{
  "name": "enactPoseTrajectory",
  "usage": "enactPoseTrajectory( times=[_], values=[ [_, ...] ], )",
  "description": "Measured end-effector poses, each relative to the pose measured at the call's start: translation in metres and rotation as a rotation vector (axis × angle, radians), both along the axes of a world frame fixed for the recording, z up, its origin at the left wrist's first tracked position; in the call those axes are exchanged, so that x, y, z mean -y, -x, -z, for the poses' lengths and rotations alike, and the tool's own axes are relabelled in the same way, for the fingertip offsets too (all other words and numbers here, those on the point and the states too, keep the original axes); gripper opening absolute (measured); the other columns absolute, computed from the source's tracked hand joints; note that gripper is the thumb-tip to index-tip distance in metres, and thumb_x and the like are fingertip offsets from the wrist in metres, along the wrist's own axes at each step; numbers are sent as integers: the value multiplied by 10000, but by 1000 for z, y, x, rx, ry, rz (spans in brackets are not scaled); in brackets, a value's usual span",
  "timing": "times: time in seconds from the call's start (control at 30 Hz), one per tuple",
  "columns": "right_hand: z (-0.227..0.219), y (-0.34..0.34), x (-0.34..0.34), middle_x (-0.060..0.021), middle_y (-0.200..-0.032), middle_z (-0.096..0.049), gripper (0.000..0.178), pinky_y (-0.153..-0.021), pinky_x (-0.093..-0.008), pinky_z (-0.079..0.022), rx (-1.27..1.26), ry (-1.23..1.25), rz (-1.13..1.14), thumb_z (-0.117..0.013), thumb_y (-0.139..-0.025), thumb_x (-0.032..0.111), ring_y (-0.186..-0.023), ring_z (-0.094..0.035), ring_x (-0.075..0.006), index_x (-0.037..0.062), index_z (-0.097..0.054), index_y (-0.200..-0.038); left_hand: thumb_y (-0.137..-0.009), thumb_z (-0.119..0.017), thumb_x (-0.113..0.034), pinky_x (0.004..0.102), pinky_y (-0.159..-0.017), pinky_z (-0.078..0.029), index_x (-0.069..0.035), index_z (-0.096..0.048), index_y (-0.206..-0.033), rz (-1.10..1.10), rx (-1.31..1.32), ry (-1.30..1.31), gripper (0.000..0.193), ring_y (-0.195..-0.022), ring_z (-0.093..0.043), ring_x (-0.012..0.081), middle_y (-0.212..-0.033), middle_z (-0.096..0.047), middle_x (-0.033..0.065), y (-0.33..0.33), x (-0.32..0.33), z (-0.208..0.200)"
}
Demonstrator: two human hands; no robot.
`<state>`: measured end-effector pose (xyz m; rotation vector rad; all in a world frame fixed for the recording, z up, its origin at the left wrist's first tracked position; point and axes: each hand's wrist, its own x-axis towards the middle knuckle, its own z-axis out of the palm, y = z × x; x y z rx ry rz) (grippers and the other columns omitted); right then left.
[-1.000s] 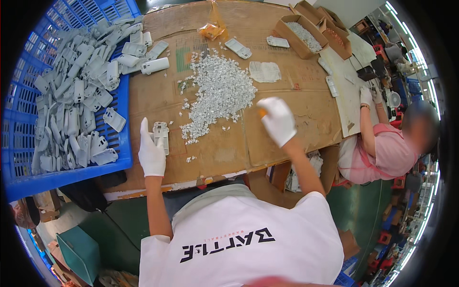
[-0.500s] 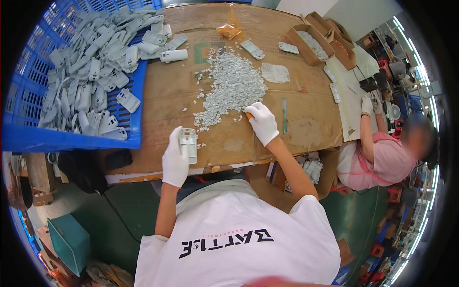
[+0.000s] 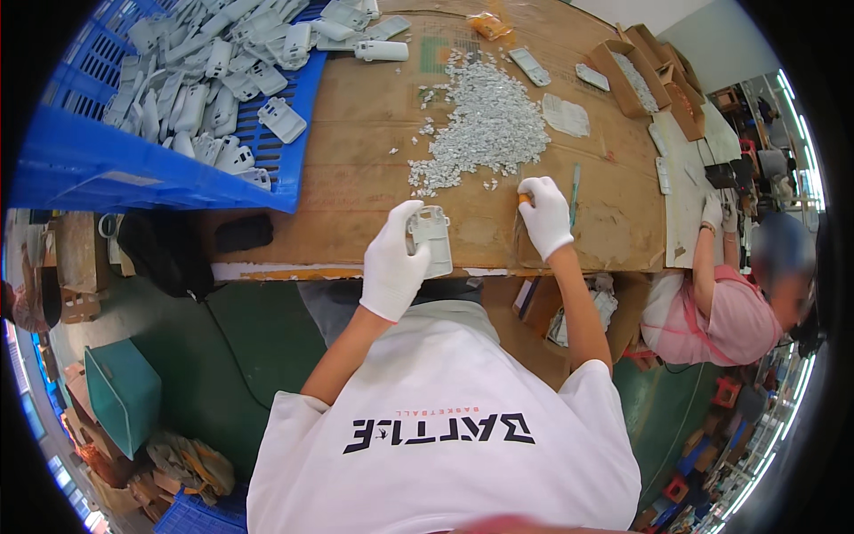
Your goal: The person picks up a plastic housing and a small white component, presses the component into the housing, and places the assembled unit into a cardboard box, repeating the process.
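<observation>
My left hand (image 3: 394, 267), in a white glove, is closed around the edge of a pale grey plastic housing (image 3: 433, 242) above the table's near edge. My right hand (image 3: 547, 218), gloved too, pinches a small tool with an orange handle (image 3: 523, 198); its tip is hard to make out. This hand lies just nearer than a heap of tiny, shiny whitish parts (image 3: 489, 120) spread on the cardboard. To its right rests a slim teal stick (image 3: 575, 189). Two similar housings (image 3: 530, 67) lie beyond the heap, near a crumpled whitish paper (image 3: 566, 116).
At the left a blue crate (image 3: 160, 169) holds many housings. An orange plastic bag (image 3: 490, 25) lies at the back. Small cardboard boxes (image 3: 627, 80) with parts stand at the far right. A co-worker in pink (image 3: 725, 316) sits at the right. A dark bag (image 3: 165, 254) hangs near-left.
The whole view has shifted, so the table appears farther up and right. My right hand has drawn back slightly from the heap. My left hand, still holding the housing, has come a little closer to it.
</observation>
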<state>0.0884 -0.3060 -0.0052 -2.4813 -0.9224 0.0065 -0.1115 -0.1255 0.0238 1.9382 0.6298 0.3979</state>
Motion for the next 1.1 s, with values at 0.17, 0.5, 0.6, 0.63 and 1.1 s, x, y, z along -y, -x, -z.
enactPoseTrajectory(
  times=[0.17, 0.5, 0.6, 0.63, 1.1],
  values=[
    [-52, 99, -51, -101, -944, -560, 250, -799, -391, -492, -63, -333, -292, -694, -704, -24, -929, -567, -302, 94, -668, -923, -816, -623, 14, 412, -788, -540, -94, -550, -1232, 14, 21, 23, 436, -912, -672, 364, -1056, -676, 177, 2, 10, -5],
    [-32, 134, -46, -171, -995, -562, 208, -866, -427, -477, -104, -253, -259, -660, -692, -59, -967, -557, -364, 41, -648, -874, -826, -600, -20, 392, -837, -508, -69, -634, -959, 59, 184, 71, 145, -962, -629, 331, -959, -638, 143, 25, 28, 11],
    [-14, 152, -36, -161, -820, -556, 123, -711, -313, -473, -511, -592, 159, -662, -797, -33, -768, -532, -200, 21, -557, -762, -853, -617, -79, 409, -764, -514, -114, -577, -1051, 219, 163, 42, 205, -882, -631, 369, -927, -622, 143, 33, 40, 23],
    [39, 133, -15, -21, -832, -531, 285, -689, -279, -481, -622, -609, 66, -701, -764, -73, -768, -546, -138, 44, -496, -925, -857, -618, -90, 426, -745, -517, -130, -561, -1078, 216, 116, 75, 231, -870, -652, 368, -935, -636, 130, 42, 43, 28],
    [18, 194, 8, -177, -728, -586, 112, -627, -377, -483, -391, -215, -81, -678, -793, 4, -639, -558, -245, 29, -570, -778, -777, -662, -155, 491, -714, -506, -40, -624, -865, 278, -109, 12, 149, -828, -659, 428, -814, -668, 225, 70, 53, 37]
  ],
)
